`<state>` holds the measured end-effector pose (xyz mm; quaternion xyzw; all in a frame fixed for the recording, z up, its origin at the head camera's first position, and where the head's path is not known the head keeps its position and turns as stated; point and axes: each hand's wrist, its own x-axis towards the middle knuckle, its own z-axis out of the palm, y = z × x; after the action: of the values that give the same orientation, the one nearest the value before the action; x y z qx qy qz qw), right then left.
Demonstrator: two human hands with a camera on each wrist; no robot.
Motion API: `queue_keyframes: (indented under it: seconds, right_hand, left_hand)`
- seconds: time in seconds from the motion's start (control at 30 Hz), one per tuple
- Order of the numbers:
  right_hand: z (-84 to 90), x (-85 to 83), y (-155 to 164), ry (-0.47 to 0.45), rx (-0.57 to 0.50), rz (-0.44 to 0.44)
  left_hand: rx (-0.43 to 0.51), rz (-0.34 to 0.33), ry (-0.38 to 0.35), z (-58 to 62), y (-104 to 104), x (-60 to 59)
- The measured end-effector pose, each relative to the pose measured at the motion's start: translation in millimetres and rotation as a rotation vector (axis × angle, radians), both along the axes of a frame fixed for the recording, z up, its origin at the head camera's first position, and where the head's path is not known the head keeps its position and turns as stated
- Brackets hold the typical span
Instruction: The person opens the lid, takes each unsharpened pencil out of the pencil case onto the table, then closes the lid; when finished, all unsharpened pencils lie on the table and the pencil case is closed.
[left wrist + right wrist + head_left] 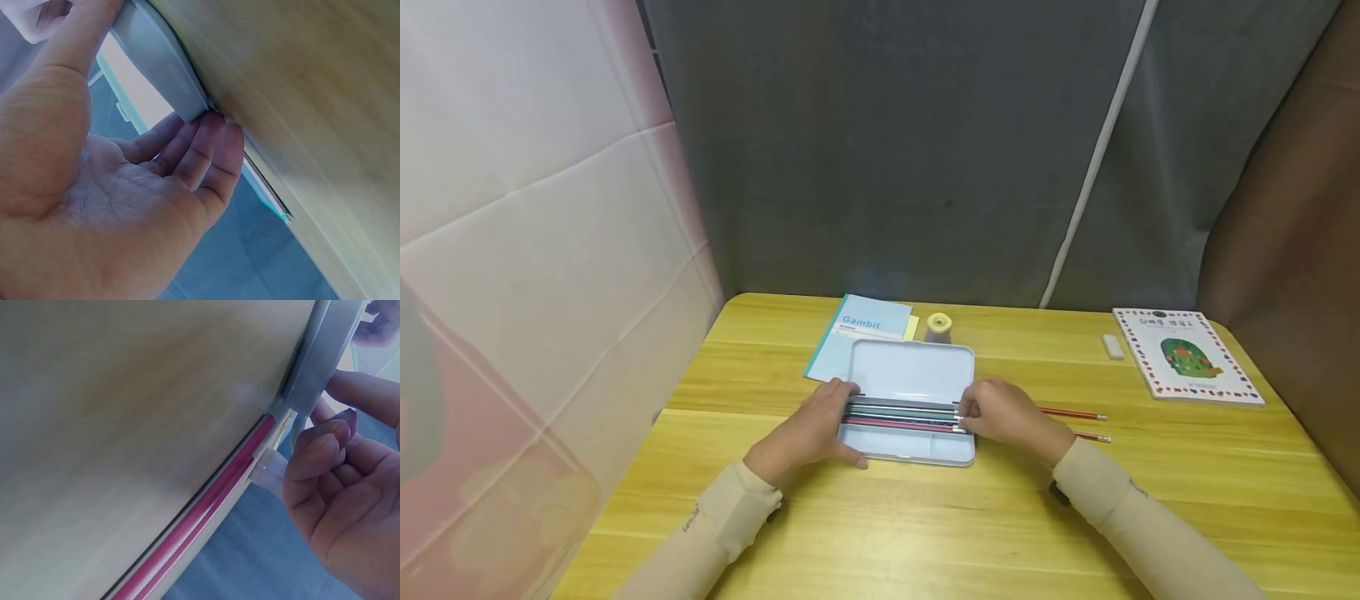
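Observation:
An open pale blue pencil case (pixel 913 451) lies in the middle of the wooden table (pixel 970 533), its lid (pixel 912 372) folded back. Several pencils (pixel 901 414), dark, green and pink, lie side by side in it. My left hand (pixel 811 431) grips the case's left end (pixel 164 70), thumb along the front edge and fingertips (pixel 212 134) at the corner. My right hand (pixel 1004 412) is at the case's right end (pixel 307 374), its curled fingers (pixel 326 439) pinching the pencils' ends. Two red pencils (pixel 1072 414) (pixel 206 506) lie on the table just right of that hand.
Behind the case are a blue "Gambit" notebook (pixel 859 336) and a small yellowish round object (pixel 937 327). A white eraser (pixel 1112 346) and a picture book (pixel 1184 355) lie at the back right. Fabric screens close in the table at the left and the back.

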<state>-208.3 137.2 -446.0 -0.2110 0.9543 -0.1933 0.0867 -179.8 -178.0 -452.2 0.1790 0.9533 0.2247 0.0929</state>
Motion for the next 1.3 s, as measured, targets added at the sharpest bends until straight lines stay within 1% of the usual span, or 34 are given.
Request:
queue_keyframes:
  seconds: [0.37,0.53,0.77,1.13,1.3]
  right_hand:
    - [2.8,-1.5,0.7,-0.038,0.011,0.03]
    - [2.6,-1.7,-0.2,-0.033,0.03,0.03]
    - [0.6,-3.6,0.4,-0.061,0.023,0.032]
    - [0.6,-1.5,-0.4,-0.046,0.026,0.044]
    - [-1.2,0.9,2.2,-0.014,-0.003,0.055]
  left_hand:
    - [-0.001,-0.016,0.004,-0.1,-0.5,-0.7]
    - [0.001,-0.001,-0.007,0.2,0.2,-1.1]
    - [-0.004,0.004,-0.009,-1.3,0.3,-2.0]
    - [-0.004,0.006,-0.012,-2.4,-0.1,-1.9]
    - [0.0,0.005,-0.009,-2.8,0.2,-1.3]
